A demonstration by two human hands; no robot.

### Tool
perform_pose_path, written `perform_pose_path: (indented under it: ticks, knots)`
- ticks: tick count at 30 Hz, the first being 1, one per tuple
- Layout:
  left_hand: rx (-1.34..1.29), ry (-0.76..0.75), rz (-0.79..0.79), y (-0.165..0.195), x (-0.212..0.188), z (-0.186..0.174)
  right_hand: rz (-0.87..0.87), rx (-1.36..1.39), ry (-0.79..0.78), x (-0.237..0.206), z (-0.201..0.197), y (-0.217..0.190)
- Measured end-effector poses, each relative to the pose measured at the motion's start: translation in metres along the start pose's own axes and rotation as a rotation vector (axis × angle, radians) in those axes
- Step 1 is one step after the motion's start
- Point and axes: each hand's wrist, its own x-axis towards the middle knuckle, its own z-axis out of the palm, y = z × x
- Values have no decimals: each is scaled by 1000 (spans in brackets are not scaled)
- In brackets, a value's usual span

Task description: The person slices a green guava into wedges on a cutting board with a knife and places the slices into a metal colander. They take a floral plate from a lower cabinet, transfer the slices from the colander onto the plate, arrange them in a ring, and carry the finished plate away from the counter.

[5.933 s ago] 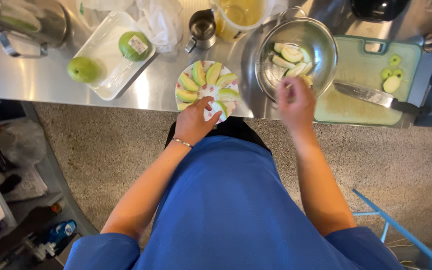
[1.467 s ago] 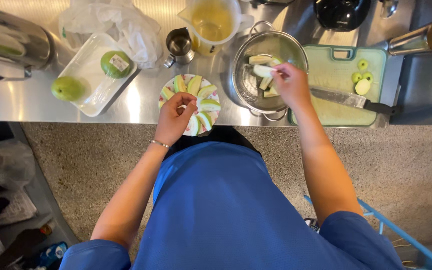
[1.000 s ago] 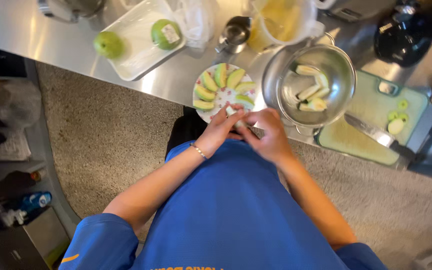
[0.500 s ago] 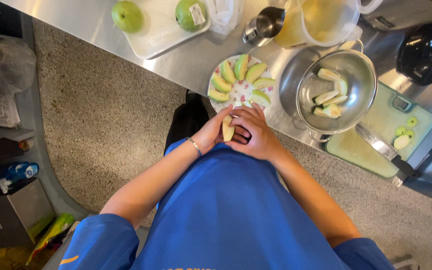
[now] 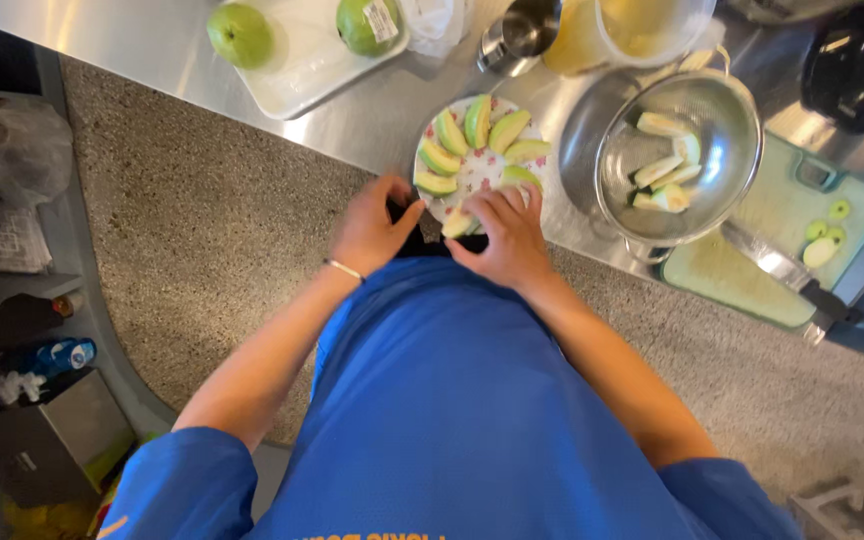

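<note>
Head view: the right hand (image 5: pixel 508 240) pinches an apple slice (image 5: pixel 458 222) at the near rim of the flowered plate (image 5: pixel 480 170) on the steel table (image 5: pixel 372 110). The left hand (image 5: pixel 370 228) steadies that rim, fingers loosely curled. Best to tuck the slice beside its neighbours, keeping the fan even.

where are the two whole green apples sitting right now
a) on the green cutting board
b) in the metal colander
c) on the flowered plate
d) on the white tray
d: both whole green apples rest on the white tray; the colander and flowered plate hold only slices.
</note>
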Motion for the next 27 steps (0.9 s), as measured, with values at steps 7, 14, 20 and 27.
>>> perform_pose_path:
  ticks: [7,14,20,27]
  knots:
    - [96,37,499,3,20,-7,-42,-182,2,-2,25,5]
    - [132,54,548,-13,26,1,-20,-270,-52,0,36,12]
    - [113,71,554,-17,28,4,13,-312,-75,-1,41,13]
    - [37,80,525,-16,31,7,55,-293,-50,-2,44,14]
